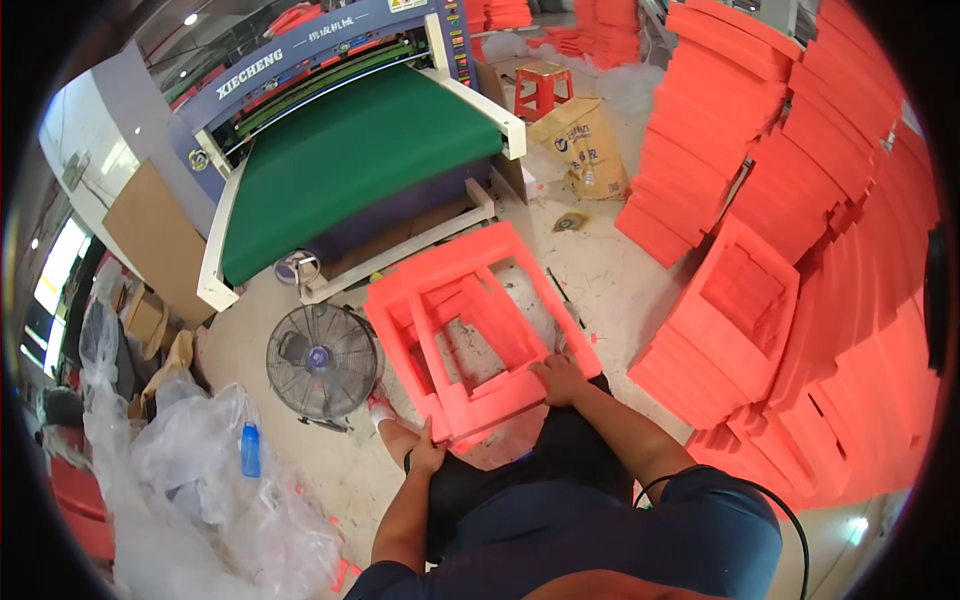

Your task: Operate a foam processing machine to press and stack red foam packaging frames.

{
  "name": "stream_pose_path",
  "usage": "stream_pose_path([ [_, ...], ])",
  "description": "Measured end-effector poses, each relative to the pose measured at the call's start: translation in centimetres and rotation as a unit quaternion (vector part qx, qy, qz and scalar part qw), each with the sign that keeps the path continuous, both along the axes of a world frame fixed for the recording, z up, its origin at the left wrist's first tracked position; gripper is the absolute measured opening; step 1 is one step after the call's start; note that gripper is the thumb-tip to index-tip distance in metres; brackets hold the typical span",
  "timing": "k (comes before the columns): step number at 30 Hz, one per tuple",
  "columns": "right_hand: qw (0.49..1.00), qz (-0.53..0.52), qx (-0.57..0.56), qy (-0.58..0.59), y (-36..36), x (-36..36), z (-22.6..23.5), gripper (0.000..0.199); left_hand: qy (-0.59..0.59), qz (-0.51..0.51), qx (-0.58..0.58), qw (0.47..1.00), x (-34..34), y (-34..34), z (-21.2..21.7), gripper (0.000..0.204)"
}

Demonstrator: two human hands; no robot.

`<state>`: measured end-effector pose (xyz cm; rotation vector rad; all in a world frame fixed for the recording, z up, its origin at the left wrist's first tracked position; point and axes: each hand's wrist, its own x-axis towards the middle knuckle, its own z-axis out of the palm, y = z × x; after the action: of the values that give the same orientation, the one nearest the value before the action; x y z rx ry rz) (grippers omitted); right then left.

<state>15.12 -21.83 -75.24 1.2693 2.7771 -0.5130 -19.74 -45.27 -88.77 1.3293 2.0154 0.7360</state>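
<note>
A bright coral-red foam frame [495, 402] with rectangular openings is in front of my lap, and the floor shows through the openings. It looks like several layers deep, though I cannot tell whether they are separate pieces. My left hand [427, 456] grips its near left corner, with the thumb up along the side. On the near edge, toward the right corner, my right hand [560, 380] is closed over the foam. What lies under the frame is mostly hidden.
Ahead stands a machine with a green conveyor belt [350, 150]. A round floor fan [320, 362] is close on my left, beside plastic sheeting [190, 470] and a blue bottle [250, 450]. Tall foam stacks [700, 130] crowd the right. Farther off are a paper sack [585, 150] and red stool [543, 90].
</note>
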Motion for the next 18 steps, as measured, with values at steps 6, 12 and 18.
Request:
stream_pose_path([
  [6,1.0,-0.009,-0.002,0.013,0.0,0.3,0.5,0.081,-0.037,0.008,-0.022,0.999,0.5,0.4,1.7,0.092],
  [12,0.998,-0.038,0.023,0.048,0.2,0.5,1.3,0.079,-0.002,0.013,-0.053,0.999,0.6,0.7,3.2,0.092],
  [18,0.997,-0.031,0.007,0.069,-0.5,2.8,7.0,0.087,0.006,-0.002,-0.07,0.998,1.1,0.6,3.6,0.091],
])
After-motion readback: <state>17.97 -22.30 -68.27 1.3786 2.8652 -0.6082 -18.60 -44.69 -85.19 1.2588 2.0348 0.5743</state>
